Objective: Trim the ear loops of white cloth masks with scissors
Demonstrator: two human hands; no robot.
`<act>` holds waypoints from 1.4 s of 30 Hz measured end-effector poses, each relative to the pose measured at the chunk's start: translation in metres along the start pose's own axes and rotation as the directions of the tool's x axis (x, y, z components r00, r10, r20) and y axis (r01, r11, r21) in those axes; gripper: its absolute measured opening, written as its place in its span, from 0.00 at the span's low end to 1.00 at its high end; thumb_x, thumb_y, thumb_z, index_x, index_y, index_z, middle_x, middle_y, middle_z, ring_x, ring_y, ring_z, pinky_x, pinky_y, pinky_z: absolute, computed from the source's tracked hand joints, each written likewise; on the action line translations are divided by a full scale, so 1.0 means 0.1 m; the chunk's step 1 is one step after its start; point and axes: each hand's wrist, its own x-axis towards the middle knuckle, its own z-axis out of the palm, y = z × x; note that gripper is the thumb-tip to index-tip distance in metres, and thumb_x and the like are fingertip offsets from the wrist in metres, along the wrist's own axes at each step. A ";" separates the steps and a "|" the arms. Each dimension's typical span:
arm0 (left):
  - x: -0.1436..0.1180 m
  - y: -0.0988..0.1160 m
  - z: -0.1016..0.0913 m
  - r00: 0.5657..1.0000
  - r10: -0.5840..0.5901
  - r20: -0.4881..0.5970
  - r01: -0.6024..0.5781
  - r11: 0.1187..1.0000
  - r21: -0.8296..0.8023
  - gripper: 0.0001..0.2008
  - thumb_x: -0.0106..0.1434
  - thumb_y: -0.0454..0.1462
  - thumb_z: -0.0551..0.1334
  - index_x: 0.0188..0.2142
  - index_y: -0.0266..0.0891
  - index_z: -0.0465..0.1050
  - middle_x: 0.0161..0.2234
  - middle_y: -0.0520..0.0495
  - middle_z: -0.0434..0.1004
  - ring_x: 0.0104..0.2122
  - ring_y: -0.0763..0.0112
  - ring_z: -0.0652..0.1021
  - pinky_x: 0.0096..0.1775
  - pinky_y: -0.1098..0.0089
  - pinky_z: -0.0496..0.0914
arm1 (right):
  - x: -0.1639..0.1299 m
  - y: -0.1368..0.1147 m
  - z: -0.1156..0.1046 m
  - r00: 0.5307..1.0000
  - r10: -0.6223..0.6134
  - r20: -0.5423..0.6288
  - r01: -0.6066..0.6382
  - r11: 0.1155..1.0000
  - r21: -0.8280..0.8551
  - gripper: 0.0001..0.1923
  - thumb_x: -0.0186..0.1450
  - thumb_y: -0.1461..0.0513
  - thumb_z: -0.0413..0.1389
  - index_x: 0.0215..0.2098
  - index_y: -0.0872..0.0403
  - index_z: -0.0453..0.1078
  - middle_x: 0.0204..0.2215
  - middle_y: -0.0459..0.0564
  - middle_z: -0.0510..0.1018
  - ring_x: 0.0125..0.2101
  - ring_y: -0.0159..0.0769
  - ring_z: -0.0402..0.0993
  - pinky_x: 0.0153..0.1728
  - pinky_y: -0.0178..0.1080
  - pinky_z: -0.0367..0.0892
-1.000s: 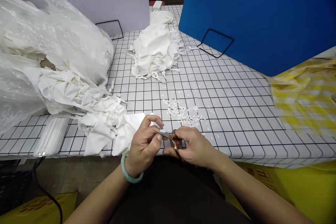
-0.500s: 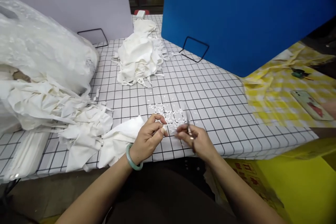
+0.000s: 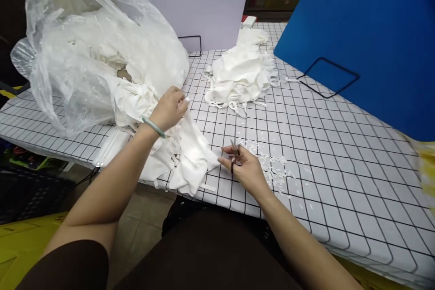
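My left hand [image 3: 169, 108], with a pale green bangle on its wrist, is closed at the edge of the white fabric heap [image 3: 137, 104]. Its fingers pinch a white cloth piece [image 3: 195, 145] whose lower part drapes down onto the table. In my right hand [image 3: 249, 172] is a small pair of scissors [image 3: 234, 158], blades pointing away from me. The right thumb tip is close to the corner of the draped cloth; whether they touch I cannot tell. Tiny white clippings [image 3: 272, 167] lie scattered just right of this hand.
A large clear plastic bag [image 3: 78, 54] of white fabric stands at the left. Beyond the hands lies another white cloth pile [image 3: 239, 74]. A lilac panel [image 3: 180, 4] and a blue panel [image 3: 367, 45] stand on wire supports. The tablecloth [image 3: 340, 163] is checked.
The view has swung left. My left hand has moved from in front of me to the fabric heap and now pinches cloth there. My right hand still holds the scissors, now left of the clippings.
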 end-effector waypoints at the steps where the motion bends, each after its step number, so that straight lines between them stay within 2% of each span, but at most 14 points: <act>1: -0.10 -0.08 0.05 0.997 0.012 -0.074 -0.006 0.997 0.071 0.04 0.60 0.27 0.60 0.35 0.33 0.73 0.44 0.37 0.71 0.47 0.54 0.73 0.55 0.49 0.67 | 0.00 0.02 0.04 1.000 0.000 0.018 0.000 0.999 -0.044 0.22 0.56 0.48 0.67 0.40 0.51 0.72 0.44 0.52 0.80 0.38 0.41 0.74 0.43 0.46 0.71; 3: -0.39 -0.14 0.16 0.984 0.077 -0.163 -0.061 0.993 0.102 0.11 0.61 0.27 0.61 0.44 0.34 0.71 0.49 0.35 0.68 0.52 0.52 0.70 0.56 0.48 0.66 | -0.01 0.03 0.12 0.999 -0.020 0.046 0.026 0.989 -0.148 0.18 0.56 0.50 0.67 0.36 0.51 0.69 0.40 0.51 0.79 0.36 0.40 0.73 0.38 0.43 0.69; 5: -0.74 -0.12 0.28 0.979 0.164 -0.120 -0.162 0.986 0.024 0.10 0.65 0.28 0.58 0.45 0.35 0.70 0.44 0.38 0.70 0.47 0.57 0.72 0.49 0.54 0.70 | 0.00 0.02 0.19 0.994 -0.076 0.078 0.093 0.968 -0.233 0.15 0.57 0.53 0.66 0.33 0.51 0.68 0.35 0.50 0.78 0.35 0.40 0.71 0.37 0.42 0.68; 8: -1.20 -0.07 0.42 0.953 0.274 0.129 -0.257 0.957 -0.136 0.04 0.67 0.30 0.57 0.40 0.37 0.69 0.35 0.46 0.71 0.36 0.65 0.72 0.38 0.64 0.71 | 0.08 -0.01 0.25 0.984 -0.116 0.133 0.147 0.955 -0.256 0.10 0.59 0.56 0.62 0.29 0.51 0.66 0.31 0.48 0.76 0.33 0.39 0.69 0.36 0.41 0.66; 11: -1.42 -0.10 0.46 0.907 0.272 0.323 -0.284 0.959 -0.009 0.02 0.65 0.31 0.60 0.37 0.37 0.71 0.35 0.46 0.73 0.34 0.64 0.72 0.36 0.64 0.69 | 0.18 -0.08 0.21 0.985 -0.029 0.171 0.046 0.994 -0.099 0.13 0.58 0.54 0.63 0.29 0.52 0.66 0.27 0.45 0.73 0.27 0.34 0.66 0.30 0.37 0.64; 14: -1.40 -0.10 0.41 0.953 0.213 0.214 -0.249 0.955 0.163 0.10 0.65 0.26 0.55 0.39 0.36 0.74 0.39 0.40 0.74 0.39 0.59 0.72 0.39 0.60 0.69 | 0.24 -0.21 0.13 0.974 0.025 0.225 -0.064 0.984 0.167 0.19 0.52 0.51 0.68 0.29 0.53 0.67 0.27 0.43 0.71 0.26 0.31 0.65 0.29 0.35 0.62; 17: -1.34 0.08 0.37 0.980 0.193 0.037 -0.194 0.981 0.024 0.10 0.66 0.28 0.57 0.45 0.36 0.73 0.43 0.39 0.73 0.46 0.57 0.71 0.45 0.57 0.69 | 0.25 -0.37 0.09 0.966 0.020 0.258 -0.104 0.942 0.318 0.22 0.48 0.51 0.71 0.27 0.53 0.66 0.26 0.41 0.69 0.26 0.29 0.63 0.29 0.35 0.62; 21: -1.31 0.36 0.41 0.985 0.069 0.156 -0.013 0.943 -0.332 0.04 0.68 0.37 0.60 0.38 0.39 0.71 0.36 0.46 0.71 0.39 0.64 0.72 0.43 0.63 0.69 | 0.22 -0.57 0.05 0.958 -0.017 0.288 -0.088 0.933 0.348 0.23 0.48 0.50 0.72 0.28 0.53 0.66 0.25 0.41 0.67 0.27 0.30 0.63 0.28 0.35 0.62; 24: -1.30 0.43 0.41 0.961 -0.046 0.271 0.204 0.779 -0.593 0.07 0.68 0.39 0.59 0.34 0.39 0.67 0.32 0.49 0.70 0.35 0.68 0.71 0.39 0.66 0.68 | 0.19 -0.66 -0.03 0.946 -0.052 0.321 -0.048 0.954 0.294 0.21 0.50 0.51 0.71 0.30 0.53 0.67 0.27 0.42 0.67 0.27 0.30 0.63 0.27 0.34 0.62; 28: -1.27 0.42 0.35 0.788 -0.082 0.610 0.593 0.367 -0.717 0.09 0.65 0.40 0.62 0.41 0.39 0.67 0.30 0.50 0.72 0.28 0.72 0.71 0.34 0.69 0.67 | 0.19 -0.72 -0.14 0.941 -0.156 0.300 0.088 0.969 0.229 0.15 0.55 0.56 0.68 0.33 0.52 0.68 0.30 0.43 0.68 0.29 0.30 0.63 0.28 0.34 0.63; 30: -1.26 0.42 0.34 0.749 -0.051 0.661 0.629 0.369 -0.684 0.09 0.65 0.40 0.62 0.41 0.37 0.72 0.33 0.48 0.73 0.31 0.72 0.71 0.36 0.69 0.67 | 0.19 -0.73 -0.16 0.932 -0.198 0.303 0.129 0.964 0.230 0.13 0.57 0.57 0.67 0.35 0.52 0.69 0.31 0.44 0.68 0.30 0.30 0.64 0.29 0.34 0.64; 33: -1.26 0.46 0.38 0.822 -0.027 0.569 0.522 0.437 -0.733 0.08 0.65 0.40 0.65 0.35 0.36 0.74 0.34 0.47 0.72 0.37 0.68 0.72 0.43 0.67 0.68 | 0.19 -0.75 -0.16 0.920 -0.218 0.326 0.153 0.965 0.214 0.11 0.59 0.57 0.65 0.36 0.52 0.70 0.32 0.45 0.70 0.29 0.31 0.65 0.30 0.35 0.65; 38: -1.29 0.60 0.56 0.862 -0.181 0.473 0.496 0.111 -0.861 0.08 0.61 0.38 0.68 0.35 0.37 0.72 0.36 0.47 0.74 0.39 0.68 0.75 0.49 0.63 0.70 | 0.19 -0.79 -0.16 0.929 -0.211 0.306 0.141 0.962 0.236 0.13 0.58 0.55 0.65 0.36 0.52 0.71 0.35 0.46 0.72 0.29 0.30 0.66 0.29 0.35 0.67; 42: -1.27 0.70 0.65 0.902 -0.168 0.398 0.426 0.186 -0.885 0.10 0.61 0.39 0.68 0.41 0.39 0.75 0.40 0.47 0.76 0.42 0.67 0.75 0.50 0.63 0.69 | 0.18 -0.82 -0.16 0.931 -0.240 0.275 0.176 0.956 0.236 0.12 0.58 0.56 0.66 0.35 0.52 0.71 0.34 0.46 0.73 0.30 0.31 0.67 0.29 0.35 0.66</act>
